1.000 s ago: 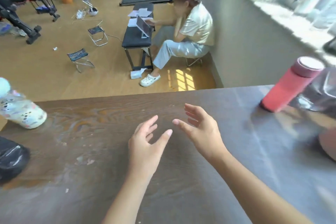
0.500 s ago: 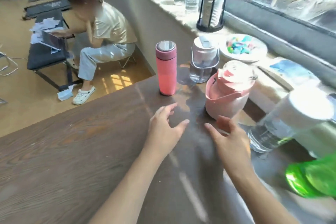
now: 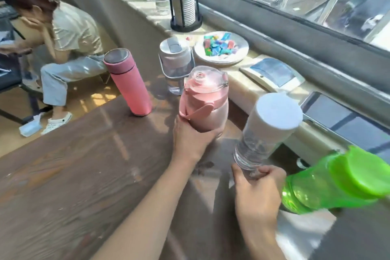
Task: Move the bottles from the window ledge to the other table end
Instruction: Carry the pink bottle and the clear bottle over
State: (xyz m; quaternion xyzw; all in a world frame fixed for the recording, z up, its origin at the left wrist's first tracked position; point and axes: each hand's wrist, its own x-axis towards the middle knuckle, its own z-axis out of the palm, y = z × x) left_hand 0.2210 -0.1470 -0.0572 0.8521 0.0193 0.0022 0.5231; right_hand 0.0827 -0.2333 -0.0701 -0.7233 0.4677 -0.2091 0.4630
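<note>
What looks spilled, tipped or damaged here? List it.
Nothing is spilled or broken. The left hand grips the pink jug, the right hand the clear bottle. The green bottle only seems to lean, probably from lens distortion.

Your body, as visible: two forearms, both bare to the frame's lower edge, no sleeve showing. Your left hand [image 3: 190,141]: bare, no glove, ring or watch visible. Your right hand [image 3: 256,192]: bare, no glove; wrist unadorned, no strap or band visible.
</note>
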